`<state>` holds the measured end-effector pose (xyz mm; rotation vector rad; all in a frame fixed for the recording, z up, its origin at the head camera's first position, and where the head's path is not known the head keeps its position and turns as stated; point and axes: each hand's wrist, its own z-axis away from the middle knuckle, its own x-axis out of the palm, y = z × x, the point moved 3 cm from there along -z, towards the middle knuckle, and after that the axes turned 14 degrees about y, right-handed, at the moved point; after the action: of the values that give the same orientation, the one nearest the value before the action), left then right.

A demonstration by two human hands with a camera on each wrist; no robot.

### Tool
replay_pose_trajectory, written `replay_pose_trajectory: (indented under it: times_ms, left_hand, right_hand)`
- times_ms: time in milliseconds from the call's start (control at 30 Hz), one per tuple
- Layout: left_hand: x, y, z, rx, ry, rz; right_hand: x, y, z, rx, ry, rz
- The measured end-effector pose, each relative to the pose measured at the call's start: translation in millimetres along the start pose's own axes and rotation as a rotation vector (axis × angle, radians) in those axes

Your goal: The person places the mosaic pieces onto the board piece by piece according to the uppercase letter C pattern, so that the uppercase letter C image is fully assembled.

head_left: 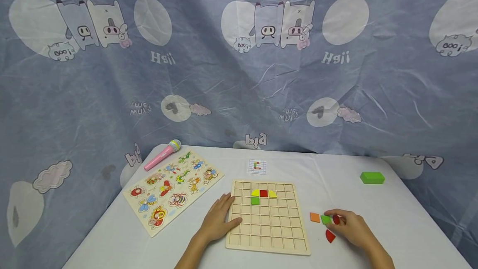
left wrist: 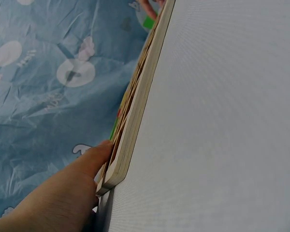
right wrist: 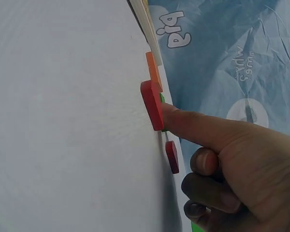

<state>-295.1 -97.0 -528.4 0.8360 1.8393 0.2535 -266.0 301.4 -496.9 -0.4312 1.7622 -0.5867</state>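
A square wooden grid board [head_left: 267, 250] lies on the table, with yellow quarter-round tiles [head_left: 273, 194], a red square tile [head_left: 264, 193] and a green square tile [head_left: 255, 201] in its upper cells. My left hand [head_left: 218, 221] rests along the board's left edge, thumb over the rim. To the right of the board, my right hand [head_left: 352, 227] pinches a loose green square tile [head_left: 326, 220] between thumb and forefinger, close over the table. Beside it lie an orange square tile [head_left: 315, 217] and a red quarter-round tile [head_left: 330, 236]. Another red tile [head_left: 336, 219] is partly covered by that hand.
A small pattern card [head_left: 257, 166] lies behind the board. On the left are an insect puzzle board [head_left: 173, 190] and a pink toy microphone [head_left: 162, 155]. A green block [head_left: 372, 177] stands at the back right. A printed curtain [head_left: 239, 78] hangs behind the table.
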Motion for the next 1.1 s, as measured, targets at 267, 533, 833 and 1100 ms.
replay_pose_trajectory:
  times_ms: [267,533,833,1100]
  left_hand:
    - [0.4,0.4,-0.1,0.002,-0.001,-0.003]
    - [3.2,-3.2,-1.0,0.013,0.006,-0.013]
    - [5.2,-4.9,-0.5,0.004,0.003,-0.015]
    - [4.7,-3.4,-0.3,0.008,0.003,-0.016]
  right_hand:
    - [1.5,9.0,-0.7,-0.066,0.086,0.052]
    - [2.7,-2.3,-7.4,-0.15,0.163,0.006]
    - [26.3,-46.1,-6.0,-0.151,0.074,-0.116]
    - [60.5,-88.8,-3.3,-0.246,0.055,-0.186]
